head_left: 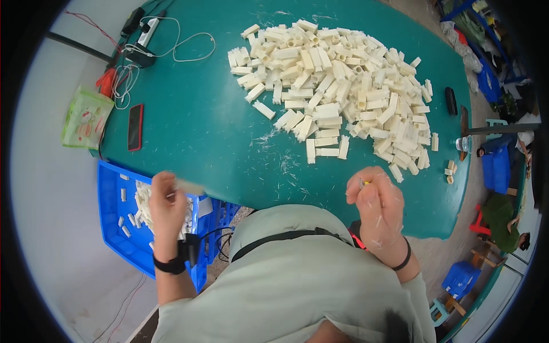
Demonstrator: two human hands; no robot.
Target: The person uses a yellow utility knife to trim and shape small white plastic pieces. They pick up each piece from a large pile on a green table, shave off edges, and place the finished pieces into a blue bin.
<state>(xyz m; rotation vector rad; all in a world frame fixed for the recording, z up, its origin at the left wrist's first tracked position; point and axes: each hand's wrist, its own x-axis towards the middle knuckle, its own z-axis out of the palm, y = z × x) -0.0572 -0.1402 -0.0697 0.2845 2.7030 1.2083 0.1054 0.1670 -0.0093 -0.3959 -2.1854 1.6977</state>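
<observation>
Over the blue bin (pixel 107 214) at the table's left edge, my left hand (pixel 166 208) is closed on a cream plastic tube piece (pixel 190 187), which is blurred by motion. My right hand (pixel 378 200) is at the table's front edge, fingers pinched around something small with a yellow bit showing; the fist hides the rest. Thin white shavings stick to that hand. Beyond it, a large heap of cream square plastic tubes (pixel 343 74) covers the far middle and right of the table. More such pieces (pixel 143 206) lie in the bin.
The green table (pixel 229 131) has white shavings scattered over it. At its left are a red-edged phone (pixel 135 127), a power strip (pixel 148 33) with white cables, and a green bag (pixel 87 120). A black case (pixel 450 101) and a few loose pieces (pixel 450 171) lie far right.
</observation>
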